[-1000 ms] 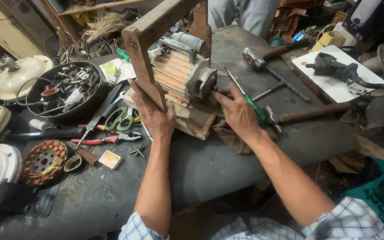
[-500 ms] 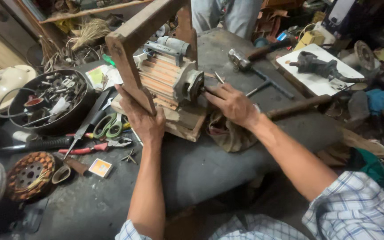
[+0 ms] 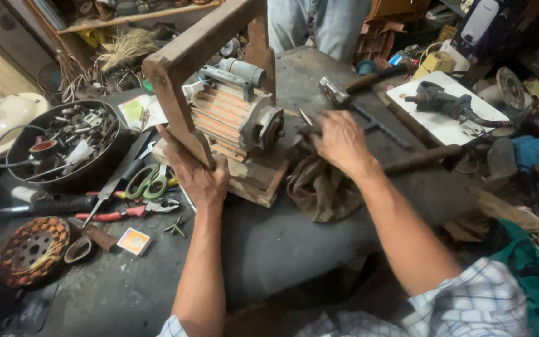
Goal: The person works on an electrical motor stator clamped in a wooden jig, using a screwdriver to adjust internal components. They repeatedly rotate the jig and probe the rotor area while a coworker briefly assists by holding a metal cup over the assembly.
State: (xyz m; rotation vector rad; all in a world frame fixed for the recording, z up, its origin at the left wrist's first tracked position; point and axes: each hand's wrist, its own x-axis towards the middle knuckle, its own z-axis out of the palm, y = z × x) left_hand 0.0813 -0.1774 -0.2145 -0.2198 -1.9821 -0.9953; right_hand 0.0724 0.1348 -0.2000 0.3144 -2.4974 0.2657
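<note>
fingers of left hand (image 3: 199, 178) grip wooden frame (image 3: 182, 68); right hand (image 3: 339, 141) fingers clutch brown rag (image 3: 319, 187).

Right hand (image 3: 339, 141) now off screwdriver, onto rag (image 3: 321, 187)

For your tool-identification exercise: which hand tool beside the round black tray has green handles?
The green-handled scissors; the pliers just below them have red handles instead.

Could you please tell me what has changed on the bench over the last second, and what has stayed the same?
The right hand has moved from the green-handled screwdriver, now out of sight, to the brown rag beside the motor. The left hand stays clamped on the wooden frame. The hammer, scissors and red pliers lie where they did.
</note>
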